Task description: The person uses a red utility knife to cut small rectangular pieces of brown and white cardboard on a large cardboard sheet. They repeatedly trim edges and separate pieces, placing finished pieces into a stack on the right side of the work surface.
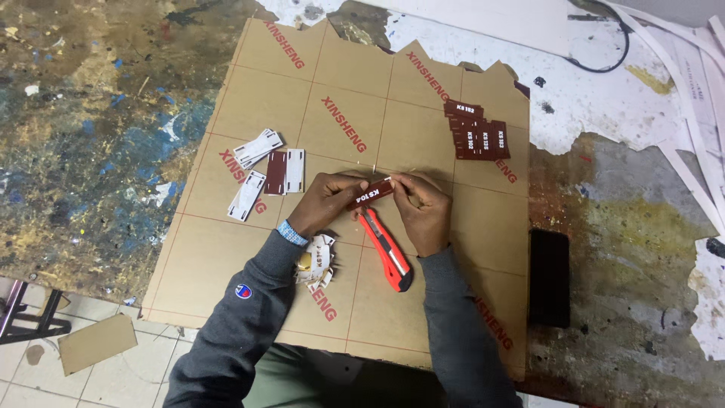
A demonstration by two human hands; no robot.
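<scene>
My left hand (326,202) and my right hand (423,208) meet over a brown paper-covered sheet (393,128) and both pinch one small dark red tag with white print (372,194). An orange utility knife (386,250) lies on the sheet just below the tag, between my wrists, touched by neither hand. A stack of similar dark red tags (476,133) sits to the upper right. White and dark red flat tags (266,170) lie to the left of my left hand. A crumpled heap of peeled white backing (316,263) rests by my left wrist.
A black phone (549,276) lies on the paint-stained table (83,128) at the right of the sheet. White paper strips (691,113) and a black cable (613,45) lie at the back right. Tiled floor and a cardboard scrap (97,343) show at the lower left.
</scene>
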